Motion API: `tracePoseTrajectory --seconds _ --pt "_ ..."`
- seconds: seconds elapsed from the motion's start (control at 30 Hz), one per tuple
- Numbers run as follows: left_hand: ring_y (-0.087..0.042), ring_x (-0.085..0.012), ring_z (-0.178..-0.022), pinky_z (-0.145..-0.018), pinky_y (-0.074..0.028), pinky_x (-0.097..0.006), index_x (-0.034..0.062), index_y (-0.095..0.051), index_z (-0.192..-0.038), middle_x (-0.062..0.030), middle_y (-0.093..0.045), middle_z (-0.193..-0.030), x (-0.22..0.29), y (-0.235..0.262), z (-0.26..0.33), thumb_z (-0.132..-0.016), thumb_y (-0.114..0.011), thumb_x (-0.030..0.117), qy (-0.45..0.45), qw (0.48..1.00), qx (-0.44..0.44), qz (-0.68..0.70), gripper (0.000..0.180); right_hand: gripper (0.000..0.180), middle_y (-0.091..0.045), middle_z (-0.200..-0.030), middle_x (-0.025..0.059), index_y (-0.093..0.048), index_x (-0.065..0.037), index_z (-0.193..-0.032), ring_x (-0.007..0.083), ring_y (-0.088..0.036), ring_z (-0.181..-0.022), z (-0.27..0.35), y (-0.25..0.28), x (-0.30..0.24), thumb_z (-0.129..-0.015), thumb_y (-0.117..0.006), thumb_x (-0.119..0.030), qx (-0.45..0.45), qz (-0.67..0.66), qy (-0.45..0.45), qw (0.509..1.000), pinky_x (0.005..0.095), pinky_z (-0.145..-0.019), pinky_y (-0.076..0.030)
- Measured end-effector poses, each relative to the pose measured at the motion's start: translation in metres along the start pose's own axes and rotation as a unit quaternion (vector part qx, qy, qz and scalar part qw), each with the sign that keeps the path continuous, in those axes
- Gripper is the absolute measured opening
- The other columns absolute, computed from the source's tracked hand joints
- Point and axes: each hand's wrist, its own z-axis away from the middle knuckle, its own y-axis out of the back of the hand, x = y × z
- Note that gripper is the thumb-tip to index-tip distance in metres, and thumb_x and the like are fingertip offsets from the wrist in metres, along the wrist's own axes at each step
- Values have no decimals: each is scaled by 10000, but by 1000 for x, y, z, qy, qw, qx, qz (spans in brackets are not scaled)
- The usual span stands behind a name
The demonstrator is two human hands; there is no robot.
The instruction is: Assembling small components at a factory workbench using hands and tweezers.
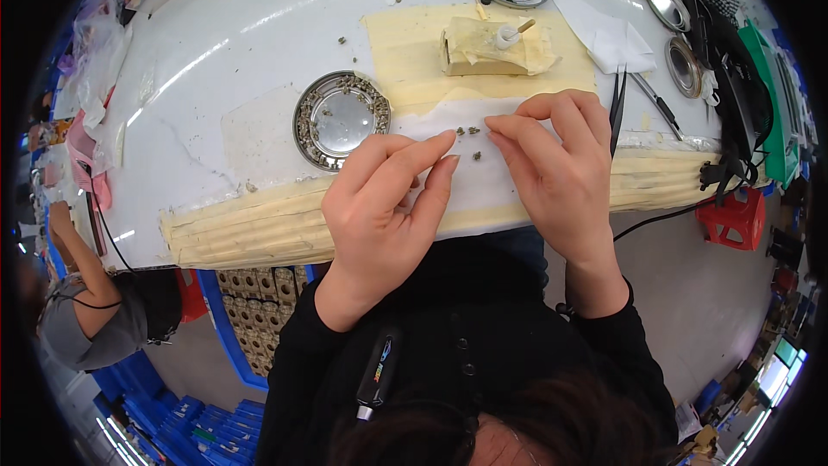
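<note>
Left hand (pixel 384 203) with fingers extended and loosely together, right hand (pixel 556 160) with fingers curled and nothing gripped, both fingertips flank the small dark pieces (pixel 467 131) on white paper (pixel 431 122), right index nearest, tweezers (pixel 617 103) just beyond.

Two hands (pixel 388 198), four round metal dishes (pixel 341 118), one pair of tweezers (pixel 617 108).

Bright overhead light, glare streaks on white table (pixel 216 60), sharp centre, dark fisheye-bent rim
</note>
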Motion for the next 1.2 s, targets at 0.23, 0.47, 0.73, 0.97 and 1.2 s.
tracePoseTrajectory --seconds 0.23,0.47,0.73,0.97,1.2 --pt "-534 -50 -583 -498 -426 -191 -2 -709 -996 -33 -660 -812 -2 5 -3 -846 -709 16 110 956 -72 261 151 272 -595 -792 6 -752 -109 -900 195 -528 -769 -2 16 -7 -638 -807 -57 63 -127 18 990 299 -650 -416" --pt "-556 -54 -625 -508 -451 -178 -29 -673 -989 -63 -676 -834 3 8 -6 -946 -628 106 294 763 -182 546 148 291 -595 -782 -10 -763 -110 -911 170 -524 -736 1 19 -15 -629 -830 -86 69 -210 31 975 276 -622 -404" --pt "-559 -53 -626 -504 -455 -175 -28 -669 -992 -64 -671 -816 9 4 0 -952 -618 103 277 765 -151 561 146 294 -595 -787 -3 -757 -104 -914 169 -528 -722 7 11 -18 -633 -838 -73 80 -278 -5 957 271 -615 -405" --pt "-567 -51 -630 -510 -461 -170 -33 -669 -997 -74 -679 -826 11 5 1 -943 -629 98 297 746 -163 573 147 287 -593 -791 1 -756 -103 -908 169 -530 -724 11 10 -16 -635 -845 -83 90 -310 -14 946 275 -616 -410" --pt "-570 -51 -647 -531 -466 -171 -43 -668 -1051 -87 -688 -846 15 10 1 -939 -628 84 317 768 -183 525 175 263 -588 -780 9 -753 -96 -891 179 -522 -718 17 15 -10 -643 -834 -62 70 -282 -25 957 280 -618 -404"
